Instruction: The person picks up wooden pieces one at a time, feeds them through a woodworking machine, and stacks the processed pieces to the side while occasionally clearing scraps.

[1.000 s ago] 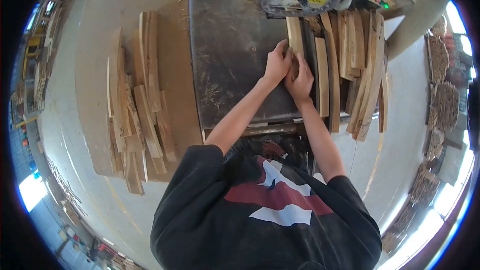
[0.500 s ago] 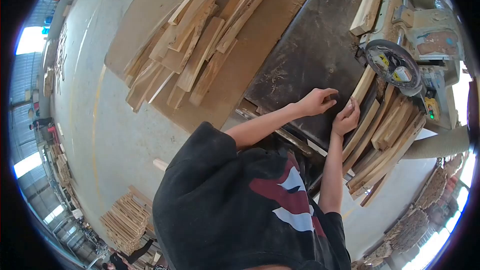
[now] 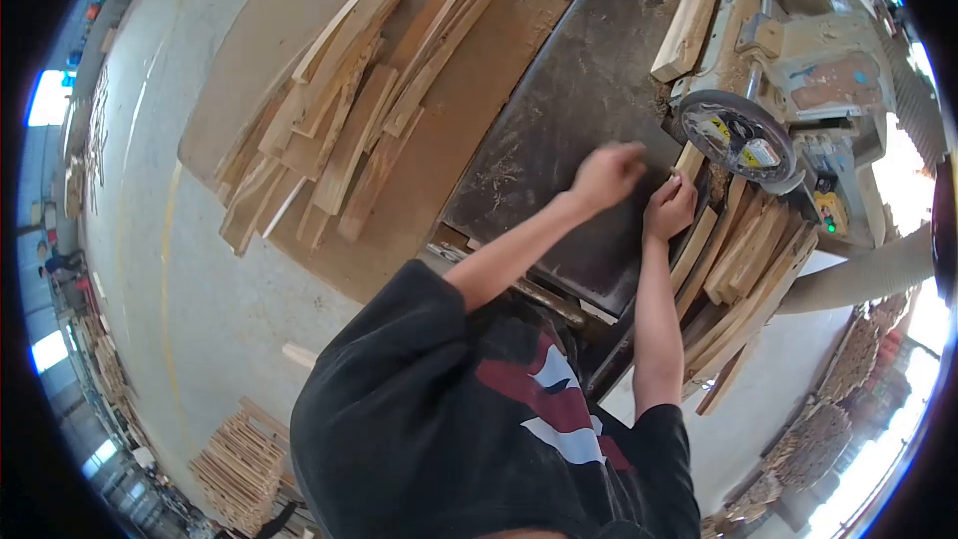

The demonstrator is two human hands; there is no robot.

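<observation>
My right hand is closed at the near end of a curved wooden board, fingertips pressed on its end. The board's far part is hidden under a round, dark-rimmed machine wheel with warning labels. Just left of it, my left hand is over the black machine table. Motion smears its fingers, and nothing shows in it. Close by the right forearm, several curved boards lie stacked along the table's right side.
Rough boards lie piled on a brown sheet at the left. Another board rests beyond the wheel. A ribbed hose runs at the right. Stacked wood strips stand on the floor at lower left.
My right hand has moved forward toward the wheel with the board's end, and less of the board shows. My left hand has swung and is now blurred. The whole view has shifted left.
</observation>
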